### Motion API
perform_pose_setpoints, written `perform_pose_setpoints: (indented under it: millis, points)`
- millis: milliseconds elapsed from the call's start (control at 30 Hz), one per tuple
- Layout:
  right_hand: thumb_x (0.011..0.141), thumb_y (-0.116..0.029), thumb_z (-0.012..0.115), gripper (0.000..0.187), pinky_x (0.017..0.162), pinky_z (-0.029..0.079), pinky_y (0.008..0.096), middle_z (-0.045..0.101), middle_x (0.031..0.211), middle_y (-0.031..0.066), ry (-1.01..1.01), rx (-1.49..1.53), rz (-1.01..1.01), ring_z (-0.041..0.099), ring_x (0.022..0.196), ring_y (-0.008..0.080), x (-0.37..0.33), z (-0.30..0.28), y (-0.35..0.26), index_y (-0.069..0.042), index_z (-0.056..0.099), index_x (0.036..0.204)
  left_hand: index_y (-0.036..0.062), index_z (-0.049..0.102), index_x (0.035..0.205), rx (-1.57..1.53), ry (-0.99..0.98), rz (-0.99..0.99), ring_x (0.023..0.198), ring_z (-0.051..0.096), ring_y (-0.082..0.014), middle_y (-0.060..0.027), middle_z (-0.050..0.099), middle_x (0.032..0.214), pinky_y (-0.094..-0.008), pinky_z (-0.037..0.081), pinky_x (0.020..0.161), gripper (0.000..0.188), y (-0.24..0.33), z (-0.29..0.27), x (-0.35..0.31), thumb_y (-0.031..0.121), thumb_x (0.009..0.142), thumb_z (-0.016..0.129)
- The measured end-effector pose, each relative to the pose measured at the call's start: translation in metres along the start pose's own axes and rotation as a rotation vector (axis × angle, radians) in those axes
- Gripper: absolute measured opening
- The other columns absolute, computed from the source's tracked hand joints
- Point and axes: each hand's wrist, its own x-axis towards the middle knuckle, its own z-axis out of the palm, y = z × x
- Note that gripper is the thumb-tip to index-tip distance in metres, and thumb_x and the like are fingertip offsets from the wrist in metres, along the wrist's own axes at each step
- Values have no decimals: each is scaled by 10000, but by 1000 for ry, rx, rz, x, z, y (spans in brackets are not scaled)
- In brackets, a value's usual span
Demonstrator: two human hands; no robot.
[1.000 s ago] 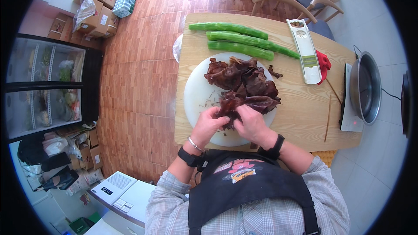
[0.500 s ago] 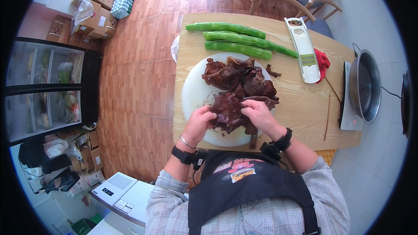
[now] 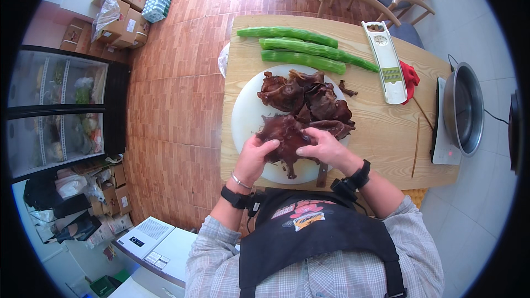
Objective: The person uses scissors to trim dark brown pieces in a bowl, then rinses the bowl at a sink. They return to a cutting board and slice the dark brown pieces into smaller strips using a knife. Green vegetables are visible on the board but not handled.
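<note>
Between my two hands a dark brown piece of wood ear mushroom (image 3: 282, 135) is spread out over the near part of a round white cutting board (image 3: 247, 110). My left hand (image 3: 254, 155) pinches its left edge, thumb on top. On the opposite edge my right hand (image 3: 326, 146) grips it with thumb and fingers. More wood ear mushrooms (image 3: 312, 96) lie heaped just beyond, on the far half of the board. A knife handle (image 3: 322, 175) shows at the board's near edge beside my right wrist; its blade is hidden. Small dark scraps dot the board.
Several peeled green stalks (image 3: 298, 46) lie at the table's far side. Right of them are a white slicer (image 3: 385, 63), a red cloth (image 3: 408, 80) and a wooden chopstick (image 3: 415, 148). A metal bowl (image 3: 462, 109) rests on a scale (image 3: 441, 146) at the right edge.
The mushroom piece in my hands has been turned and spread flatter, with a narrow lobe now hanging toward me. Both hands still hold it, their grip slightly shifted.
</note>
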Motion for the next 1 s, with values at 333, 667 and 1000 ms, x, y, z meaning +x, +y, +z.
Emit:
perform_pose_setpoints:
  millis: [333, 667, 1000]
  points:
    - [861, -46, 716, 323, 789, 557, 345, 745, 996, 123, -93, -585, -223, 689, 879, 185, -1, -2, 4, -15, 699, 1182, 12, 661, 1285, 289, -176, -213, 1074, 680, -175, -62, 713, 1217, -335, 548, 957, 366, 0, -12, -16, 73, 934, 743]
    - [865, -499, 793, 579, 821, 546, 493, 710, 994, 235, 326, -917, 109, 698, 923, 402, -91, -39, 88, 7, 597, 1069, 6, 594, 1355, -109, 117, -15, 1101, 694, -226, -109, 694, 1272, -378, 580, 959, 389, -9, -26, -40, 59, 980, 681]
    - [767, -305, 811, 560, 830, 567, 426, 696, 945, 232, 480, -436, 73, 702, 917, 351, -63, -30, 143, 58, 522, 1081, 13, 647, 1284, -150, -23, 8, 1057, 713, -234, -96, 724, 1204, -383, 591, 929, 296, -48, 31, 22, 83, 997, 671]
